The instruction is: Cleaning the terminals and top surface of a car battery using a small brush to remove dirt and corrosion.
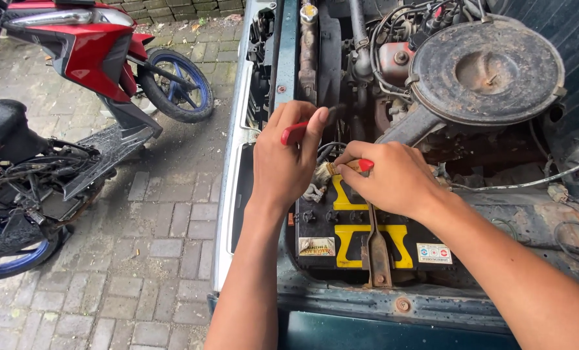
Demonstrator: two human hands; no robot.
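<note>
Labels, all on the top of the black car battery [367, 243]:

- Yellow label [346, 233]: a broad yellow band with angular black cut-outs running up the middle of the battery top, partly under the metal hold-down bar and the hands.
- Small rectangular sticker [316, 246]: near left corner, pale and worn, with a red-brown strip.
- Small rectangular sticker [434, 253]: near right corner, white, with round red and blue symbols.

No packages, signs or screens in view.

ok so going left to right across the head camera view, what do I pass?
Black motorbike → red scooter → brick paving → left hand holding a red-handled tool → right hand on the black and yellow car battery → round air filter cover.
</note>
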